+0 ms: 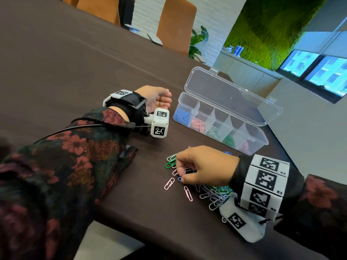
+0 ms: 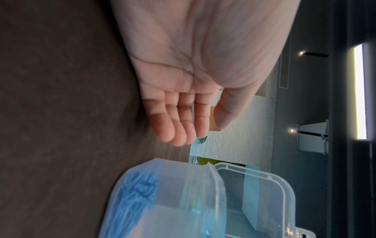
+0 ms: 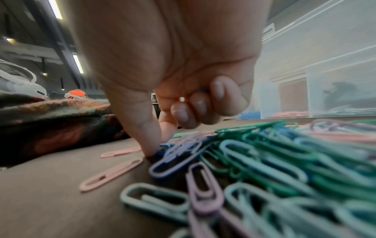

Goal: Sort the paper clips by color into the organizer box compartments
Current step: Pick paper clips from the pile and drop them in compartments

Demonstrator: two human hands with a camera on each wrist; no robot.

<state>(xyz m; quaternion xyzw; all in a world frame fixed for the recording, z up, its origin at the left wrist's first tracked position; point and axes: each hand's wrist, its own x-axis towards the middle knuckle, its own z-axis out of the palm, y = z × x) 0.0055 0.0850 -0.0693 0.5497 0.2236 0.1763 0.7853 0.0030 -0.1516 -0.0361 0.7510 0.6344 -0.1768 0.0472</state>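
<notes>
Pinching a blue wire clip [image 1: 179, 178], right hand [image 1: 204, 166] over glossy looped clips [image 1: 216, 194], left hand [image 1: 156, 96] relaxed, grip wide.

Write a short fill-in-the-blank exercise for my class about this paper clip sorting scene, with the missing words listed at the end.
1. The lid of the organizer box is ____.
2. The box compartment nearest the left hand holds ____ paper clips.
3. The ____ hand is picking at the loose pile of clips on the table.
4. The left hand holds ____.

Missing words: open; blue; right; nothing
</notes>
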